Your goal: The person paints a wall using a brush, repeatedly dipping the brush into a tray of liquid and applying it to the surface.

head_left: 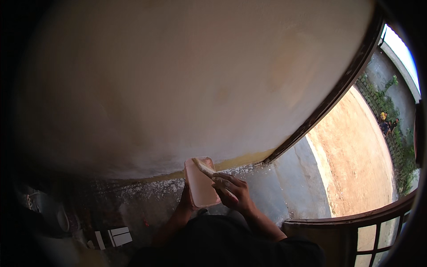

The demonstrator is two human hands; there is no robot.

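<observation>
Low in front of me, a shallow rectangular pinkish tub (200, 184) with rounded corners is gripped from below and its left side by my left hand (187, 199); most of those fingers are hidden behind it. My right hand (232, 189) is wrapped round a narrow hand tool (205, 169) smeared whitish, with a red end to its handle. The tool slants up and left, its tip over the tub's far end; whether it is a scraper or a brush I cannot tell. Facing me is a pale wall (178, 89) with faint tan patches.
White flecks (153, 190) litter the grey floor along the wall's foot. A dark-framed doorway edge (329, 107) stands right, with sandy ground (356, 155) outside. A door with panes (367, 238) is lower right. White flat pieces (120, 236) lie lower left, beside dim clutter.
</observation>
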